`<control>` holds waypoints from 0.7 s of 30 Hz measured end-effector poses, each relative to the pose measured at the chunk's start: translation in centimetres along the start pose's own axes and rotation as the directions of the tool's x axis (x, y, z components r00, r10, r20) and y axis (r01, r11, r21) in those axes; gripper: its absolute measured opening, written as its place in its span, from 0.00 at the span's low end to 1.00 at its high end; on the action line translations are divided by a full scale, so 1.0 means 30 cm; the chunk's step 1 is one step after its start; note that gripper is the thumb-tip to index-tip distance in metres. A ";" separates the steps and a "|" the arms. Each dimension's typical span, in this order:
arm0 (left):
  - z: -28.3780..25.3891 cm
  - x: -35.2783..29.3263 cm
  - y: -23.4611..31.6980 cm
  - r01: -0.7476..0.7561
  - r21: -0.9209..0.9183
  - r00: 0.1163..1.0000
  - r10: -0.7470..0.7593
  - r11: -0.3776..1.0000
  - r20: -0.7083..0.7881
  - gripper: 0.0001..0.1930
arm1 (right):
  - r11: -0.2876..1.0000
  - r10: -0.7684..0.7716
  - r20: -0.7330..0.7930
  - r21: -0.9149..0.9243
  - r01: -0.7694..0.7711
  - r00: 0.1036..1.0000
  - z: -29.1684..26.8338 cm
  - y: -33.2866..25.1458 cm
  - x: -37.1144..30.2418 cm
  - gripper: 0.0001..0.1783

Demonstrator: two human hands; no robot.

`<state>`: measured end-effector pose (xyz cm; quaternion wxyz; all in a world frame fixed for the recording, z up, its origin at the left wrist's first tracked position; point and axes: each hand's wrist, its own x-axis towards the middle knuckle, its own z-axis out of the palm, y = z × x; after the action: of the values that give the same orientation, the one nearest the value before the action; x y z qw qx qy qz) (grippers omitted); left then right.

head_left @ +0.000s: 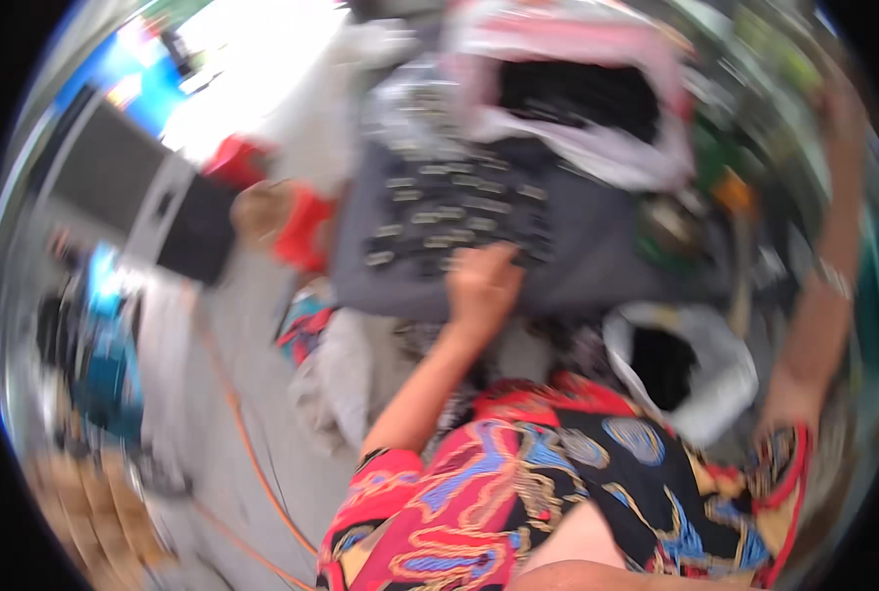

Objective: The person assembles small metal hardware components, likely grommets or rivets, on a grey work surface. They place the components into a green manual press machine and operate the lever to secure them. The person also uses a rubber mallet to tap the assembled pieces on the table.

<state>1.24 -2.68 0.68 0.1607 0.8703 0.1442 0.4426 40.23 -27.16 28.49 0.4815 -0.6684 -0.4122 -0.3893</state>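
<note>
Many small black pieces with pale bars (pixel 449 212) lie in rows on a dark grey work surface (pixel 597 286) in front of me. My left hand (pixel 484 288) rests at the near edge of these rows, its fingers curled down. What lies under its fingertips is hidden. Far out to the right, my right arm reaches forward, and my right hand (pixel 836 103) is a smear near the picture's rim. Its fingers cannot be made out, nor whether it holds anything. The whole view is blurred by motion.
Behind the rows stands an open pink-and-white bag (pixel 474 94) of black material. A white plastic bag (pixel 725 399) with black contents hangs open near my lap. A round dish-like thing (pixel 671 227) sits at the right. An orange cord (pixel 237 414) crosses the floor at left.
</note>
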 end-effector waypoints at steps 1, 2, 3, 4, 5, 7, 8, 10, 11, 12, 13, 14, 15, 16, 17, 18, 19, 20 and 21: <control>-0.004 -0.006 0.030 0.089 -0.019 0.996 -0.089 0.996 -0.012 0.20 | 0.998 -0.069 0.057 -0.006 0.069 0.996 0.034 0.010 -0.001 0.16; 0.029 0.009 0.026 0.087 -0.089 0.995 -0.092 0.992 -0.049 0.21 | 0.990 -0.124 0.008 -0.069 0.125 0.992 0.054 -0.019 0.037 0.16; 0.044 0.023 0.057 0.170 -0.165 0.985 -0.174 0.972 -0.012 0.23 | 0.968 0.104 0.021 0.226 -0.106 0.994 0.080 -0.066 0.031 0.14; 0.062 0.052 0.083 0.242 -0.216 0.970 -0.243 0.946 0.024 0.24 | 0.804 0.318 0.066 0.510 -0.306 0.946 0.102 -0.094 0.018 0.14; 0.100 0.056 0.097 0.236 -0.272 0.972 -0.232 0.933 0.047 0.25 | 0.778 0.389 0.064 0.511 -0.365 0.919 0.111 -0.120 0.013 0.14; 0.195 0.112 0.117 0.208 -0.378 0.978 -0.196 0.902 0.070 0.26 | 0.717 0.510 0.039 0.533 -0.449 0.860 0.085 -0.144 0.027 0.14; 0.235 0.143 0.139 0.172 -0.386 0.985 -0.149 0.906 0.090 0.26 | 0.712 0.510 0.050 0.535 -0.454 0.859 0.071 -0.131 0.028 0.14; 0.304 0.206 0.206 0.102 -0.393 0.991 -0.059 0.914 0.119 0.26 | 0.694 0.509 0.082 0.550 -0.464 0.857 0.052 -0.101 0.030 0.14; 0.340 0.230 0.233 0.134 -0.409 0.985 -0.078 0.903 0.152 0.27 | 0.694 0.499 0.080 0.559 -0.453 0.863 0.056 -0.097 0.031 0.14; 0.380 0.251 0.253 0.119 -0.413 0.987 -0.062 0.903 0.148 0.27 | 0.690 0.502 0.089 0.559 -0.460 0.861 0.056 -0.085 0.033 0.14; 0.424 0.271 0.271 0.103 -0.422 0.988 -0.045 0.901 0.145 0.28 | 0.688 0.505 0.097 0.556 -0.467 0.858 0.053 -0.069 0.034 0.14; 0.457 0.290 0.286 0.087 -0.424 0.990 -0.031 0.901 0.138 0.28 | 0.682 0.506 0.108 0.558 -0.473 0.856 0.055 -0.061 0.036 0.14; 0.490 0.302 0.294 0.116 -0.432 0.984 -0.044 0.894 0.173 0.30 | 0.687 0.507 0.100 0.553 -0.471 0.856 0.060 -0.058 0.036 0.14; 0.514 0.313 0.302 0.120 -0.415 0.982 -0.046 0.902 0.184 0.31 | 0.692 0.507 0.093 0.549 -0.469 0.857 0.068 -0.058 0.034 0.14; 0.534 0.323 0.310 0.123 -0.399 0.980 -0.047 0.909 0.195 0.31 | 0.697 0.507 0.085 0.545 -0.466 0.858 0.075 -0.061 0.034 0.15; 0.554 0.330 0.317 0.126 -0.383 0.977 -0.048 0.915 0.206 0.32 | 0.706 0.501 0.077 0.540 -0.459 0.862 0.078 -0.066 0.032 0.15; 0.569 0.334 0.324 0.142 -0.380 0.973 -0.059 0.914 0.222 0.33 | 0.714 0.496 0.070 0.535 -0.452 0.866 0.080 -0.077 0.025 0.15; 0.586 0.339 0.330 0.118 -0.371 0.977 -0.041 0.921 0.210 0.33 | 0.722 0.490 0.064 0.530 -0.446 0.869 0.080 -0.080 0.022 0.15; 0.603 0.346 0.336 0.095 -0.362 0.980 -0.023 0.927 0.198 0.33 | 0.733 0.470 0.058 0.529 -0.427 0.880 0.078 -0.075 0.022 0.15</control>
<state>22.99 -10.49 2.24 0.3479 0.8581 0.0687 0.3714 38.68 -24.35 29.27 0.7413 -0.5737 -0.3098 -0.1596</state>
